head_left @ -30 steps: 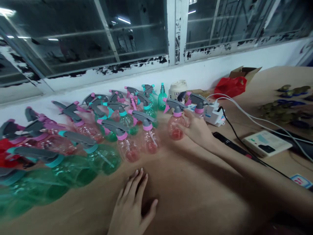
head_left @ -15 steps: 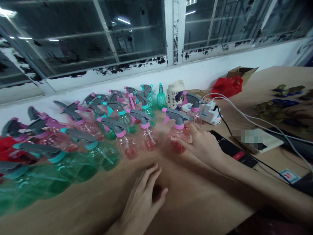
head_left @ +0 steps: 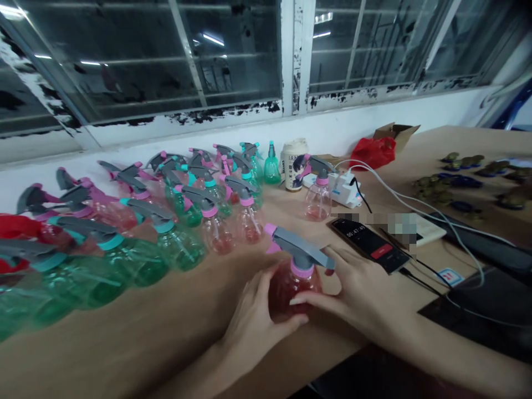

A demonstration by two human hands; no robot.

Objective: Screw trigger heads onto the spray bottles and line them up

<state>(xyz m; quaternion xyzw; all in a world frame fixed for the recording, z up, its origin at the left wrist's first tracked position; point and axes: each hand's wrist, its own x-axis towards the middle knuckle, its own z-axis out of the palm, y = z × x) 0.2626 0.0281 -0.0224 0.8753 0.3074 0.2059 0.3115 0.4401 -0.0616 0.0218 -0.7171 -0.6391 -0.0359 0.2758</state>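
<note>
A red see-through spray bottle with a pink collar and a grey trigger head stands upright close to me, its nozzle pointing left. My left hand curves around its left side, thumb across the front. From the right, my right hand grips the same bottle, thumb on its front and fingers behind, partly hidden. Behind it stands another pink-collared spray bottle. To the left are rows of similar bottles, among them a green spray bottle and a pink one.
A paper coffee cup stands near the wall. Right of it are a white power strip with cables and a phone. Farther back lie a red plastic bag, an open cardboard box and several brass-coloured parts.
The red spray bottle has come toward me in my right hand. My left hand, empty before, has moved right and closed around its left side.
</note>
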